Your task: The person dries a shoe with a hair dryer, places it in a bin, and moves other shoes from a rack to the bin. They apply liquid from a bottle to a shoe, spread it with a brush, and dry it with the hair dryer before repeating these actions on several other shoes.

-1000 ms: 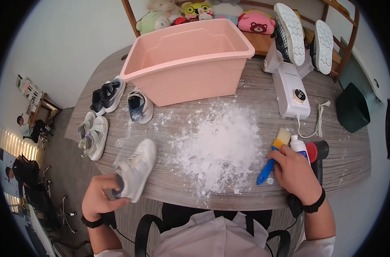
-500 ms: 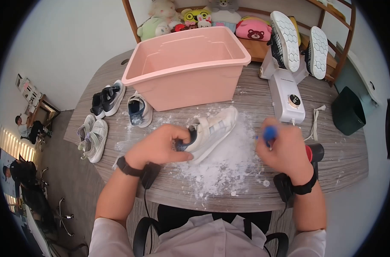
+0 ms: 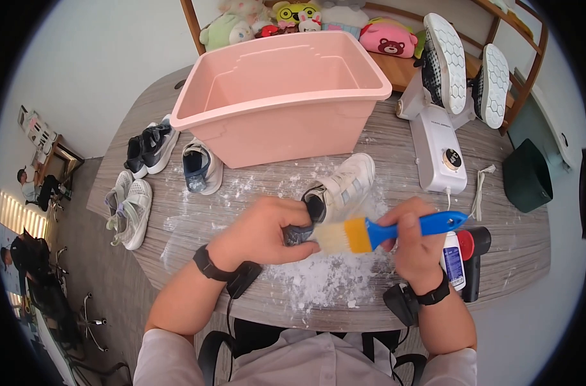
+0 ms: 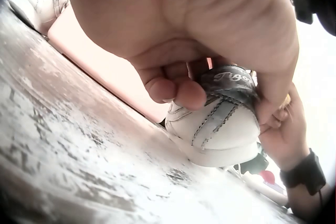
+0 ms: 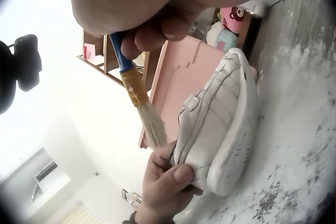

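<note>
My left hand (image 3: 264, 231) grips a white child's sneaker (image 3: 345, 183) by its dark heel collar, toe pointing away to the right. In the left wrist view the heel (image 4: 223, 129) shows grey trim and lettering on the collar. My right hand (image 3: 414, 241) holds a paintbrush (image 3: 441, 223) by its blue handle. The pale bristles (image 3: 331, 238) point left and overlap the heel end near my left fingertips in the head view. From the right wrist, the sneaker (image 5: 220, 119) appears side-on, tilted over the powdery table, with the brush (image 5: 135, 87) beside its opening.
White powder (image 3: 331, 276) spreads over the wooden table. Behind stands a pink tub (image 3: 293, 128). Several shoes (image 3: 133, 212) line the left side. A white shoe dryer (image 3: 439, 151) carrying two shoes stands right, above a white bottle (image 3: 454, 260) and a black-and-red device (image 3: 474, 257).
The left hand has brought the sneaker from the left side over the powder. The right hand has picked up the brush from the table and carried it left to the sneaker's heel.
</note>
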The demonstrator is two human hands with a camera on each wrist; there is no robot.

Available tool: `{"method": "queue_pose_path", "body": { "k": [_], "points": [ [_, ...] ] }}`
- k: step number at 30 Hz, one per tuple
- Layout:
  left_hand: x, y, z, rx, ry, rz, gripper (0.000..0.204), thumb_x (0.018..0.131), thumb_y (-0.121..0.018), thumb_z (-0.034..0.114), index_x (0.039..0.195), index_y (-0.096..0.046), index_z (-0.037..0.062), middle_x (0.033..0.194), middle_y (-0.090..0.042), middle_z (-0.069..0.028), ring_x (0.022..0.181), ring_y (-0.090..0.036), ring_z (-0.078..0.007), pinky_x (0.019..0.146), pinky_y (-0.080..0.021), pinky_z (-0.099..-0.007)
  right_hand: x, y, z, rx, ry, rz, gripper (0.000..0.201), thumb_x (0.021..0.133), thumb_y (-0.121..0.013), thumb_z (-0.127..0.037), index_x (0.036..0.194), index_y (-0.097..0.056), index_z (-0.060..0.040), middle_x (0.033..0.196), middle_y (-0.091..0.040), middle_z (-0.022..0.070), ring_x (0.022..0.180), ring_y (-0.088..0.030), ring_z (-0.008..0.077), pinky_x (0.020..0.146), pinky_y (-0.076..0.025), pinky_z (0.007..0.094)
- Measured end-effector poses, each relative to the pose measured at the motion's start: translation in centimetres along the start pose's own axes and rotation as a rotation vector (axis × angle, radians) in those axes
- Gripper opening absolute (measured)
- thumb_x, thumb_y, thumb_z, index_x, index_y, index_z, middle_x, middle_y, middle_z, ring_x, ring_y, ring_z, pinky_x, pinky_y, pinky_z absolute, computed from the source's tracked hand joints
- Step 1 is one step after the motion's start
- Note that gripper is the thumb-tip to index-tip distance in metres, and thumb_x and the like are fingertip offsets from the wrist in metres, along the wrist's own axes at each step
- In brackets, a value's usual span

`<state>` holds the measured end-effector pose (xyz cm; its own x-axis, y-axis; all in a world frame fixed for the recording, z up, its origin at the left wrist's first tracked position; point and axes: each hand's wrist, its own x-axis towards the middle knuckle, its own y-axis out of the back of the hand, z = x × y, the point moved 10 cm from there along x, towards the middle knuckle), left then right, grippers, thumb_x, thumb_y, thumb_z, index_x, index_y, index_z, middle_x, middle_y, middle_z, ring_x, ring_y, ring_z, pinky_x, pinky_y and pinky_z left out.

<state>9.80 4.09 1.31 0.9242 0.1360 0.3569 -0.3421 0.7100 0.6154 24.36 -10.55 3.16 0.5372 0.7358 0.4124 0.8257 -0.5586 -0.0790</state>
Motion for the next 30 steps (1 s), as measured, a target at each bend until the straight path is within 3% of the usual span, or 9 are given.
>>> {"method": "queue_pose_path", "body": {
  "k": [2, 5, 9, 11, 17, 20, 24, 26, 30],
  "points": [
    [-0.2, -0.2, -0.2, -0.029, 0.004, -0.009, 0.030, 0.074, -0.088, 0.013, 0.078, -0.063, -0.0018, 0.071, -0.053, -0.0121, 0.060, -0.053, -0.0288, 0.055, -0.040, -0.0349, -0.1, -2.0, -0.2, -0.229, 0.079, -0.205, 0.027, 0.107, -0.061, -0.022, 0.094, -0.070, -0.0003, 0.080, -0.068, 0.0053, 0.064, -0.062, 0.0093, 0.058, -0.049, 0.0233],
    [-0.1, 0.1, -0.1, -0.042, -0.006, 0.014, 0.031, 0.072, -0.090, 0.014, 0.079, -0.063, -0.0010, 0.072, -0.055, -0.0115, 0.061, -0.054, -0.0287, 0.056, -0.041, -0.0346, -0.1, 0.0, 0.1, -0.183, 0.061, 0.050, 0.027, 0.107, -0.061, -0.021, 0.092, -0.070, 0.0000, 0.081, -0.069, 0.0057, 0.066, -0.063, 0.0102, 0.060, -0.049, 0.0239],
    [-0.2, 0.2, 0.5, 0.000, 0.007, -0.038, 0.038, 0.068, -0.095, 0.018, 0.086, -0.067, -0.0003, 0.080, -0.063, -0.0118, 0.068, -0.061, -0.0298, 0.061, -0.047, -0.0341, -0.1, 0.4, 0.3, -0.143, -0.053, 0.034, 0.025, 0.106, -0.062, -0.019, 0.093, -0.071, 0.0003, 0.081, -0.069, 0.0054, 0.066, -0.063, 0.0101, 0.060, -0.050, 0.0245],
    [-0.2, -0.2, 0.4, -0.027, 0.015, -0.063, 0.040, 0.067, -0.097, 0.019, 0.088, -0.069, -0.0002, 0.083, -0.065, -0.0119, 0.071, -0.063, -0.0302, 0.064, -0.050, -0.0341, -0.3, -2.4, -0.1, -0.164, 0.008, -0.220, 0.025, 0.107, -0.060, -0.019, 0.093, -0.069, -0.0008, 0.081, -0.068, 0.0033, 0.066, -0.060, 0.0078, 0.060, -0.048, 0.0240],
    [-0.4, -0.2, 0.0, -0.013, 0.059, -0.060, 0.038, 0.068, -0.096, 0.015, 0.090, -0.070, -0.0002, 0.086, -0.068, -0.0120, 0.075, -0.066, -0.0315, 0.067, -0.052, -0.0349, -0.1, 1.2, 0.2, -0.129, -0.039, 0.089, 0.025, 0.107, -0.060, -0.018, 0.091, -0.069, -0.0015, 0.081, -0.068, 0.0021, 0.068, -0.059, 0.0065, 0.062, -0.046, 0.0229],
    [-0.4, -0.4, 0.2, -0.030, 0.047, -0.060, 0.036, 0.069, -0.094, 0.013, 0.091, -0.070, 0.0000, 0.086, -0.068, -0.0120, 0.074, -0.066, -0.0311, 0.066, -0.052, -0.0350, -0.5, -1.3, 0.8, -0.108, -0.076, -0.142, 0.025, 0.107, -0.060, -0.018, 0.091, -0.069, -0.0017, 0.080, -0.068, 0.0025, 0.068, -0.059, 0.0064, 0.061, -0.047, 0.0229],
    [-0.5, -0.4, 0.4, -0.011, 0.037, -0.053, 0.034, 0.069, -0.093, 0.011, 0.093, -0.070, 0.0001, 0.085, -0.067, -0.0119, 0.073, -0.065, -0.0310, 0.064, -0.052, -0.0352, -0.4, -0.9, 0.4, -0.192, 0.024, -0.054, 0.023, 0.106, -0.061, -0.017, 0.091, -0.070, -0.0019, 0.077, -0.067, 0.0026, 0.064, -0.059, 0.0065, 0.058, -0.047, 0.0229],
    [-0.4, -0.1, 0.5, -0.004, 0.029, -0.039, 0.034, 0.069, -0.093, 0.012, 0.093, -0.070, 0.0002, 0.084, -0.066, -0.0120, 0.072, -0.065, -0.0311, 0.064, -0.051, -0.0351, -0.1, 0.7, 0.8, -0.117, -0.106, 0.080, 0.023, 0.105, -0.063, -0.017, 0.089, -0.069, -0.0016, 0.075, -0.067, 0.0025, 0.060, -0.059, 0.0069, 0.055, -0.047, 0.0231],
    [-0.5, -0.5, 0.6, 0.032, 0.019, -0.051, 0.034, 0.070, -0.092, 0.012, 0.092, -0.070, 0.0002, 0.084, -0.065, -0.0117, 0.070, -0.064, -0.0310, 0.061, -0.051, -0.0346, -0.4, -1.2, 1.4, -0.133, -0.140, -0.099, 0.024, 0.105, -0.065, -0.017, 0.086, -0.068, -0.0015, 0.074, -0.067, 0.0028, 0.060, -0.060, 0.0067, 0.054, -0.047, 0.0226]
  ]
}}
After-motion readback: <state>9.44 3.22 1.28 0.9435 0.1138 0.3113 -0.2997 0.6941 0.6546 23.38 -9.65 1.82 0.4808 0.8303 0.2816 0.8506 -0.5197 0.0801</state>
